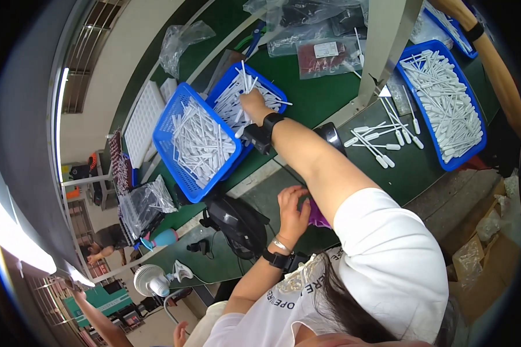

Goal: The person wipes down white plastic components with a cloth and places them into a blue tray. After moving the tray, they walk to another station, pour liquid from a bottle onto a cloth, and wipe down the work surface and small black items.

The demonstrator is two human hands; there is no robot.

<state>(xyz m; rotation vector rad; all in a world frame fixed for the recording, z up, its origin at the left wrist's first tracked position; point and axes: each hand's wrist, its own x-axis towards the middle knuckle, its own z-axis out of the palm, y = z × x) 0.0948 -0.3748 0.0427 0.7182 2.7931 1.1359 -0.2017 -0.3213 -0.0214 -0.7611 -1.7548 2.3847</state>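
Observation:
My right hand [253, 105] reaches into the rear blue basket [278, 88], its fingers closed among white plastic dropper pipettes [228, 103]. Several pipettes stick up beside the fingers, and the fingertips are partly hidden. Directly in front of that basket, a second blue basket [162, 136] is tilted and full of the same pipettes. My left hand [293, 213] is held near my chest, fingers loosely bent and apart, with nothing visible in it. A piece of purple material [318, 214] shows just beyond it. Black bands with small devices circle both wrists.
Loose pipettes [382, 139] lie on the green table near a metal post [388, 46]. A full blue basket [452, 162] stands at right, near another person's arm [501, 75]. Clear bags [324, 58] lie at the back. A black bag [237, 225] and white fan [150, 280] are left.

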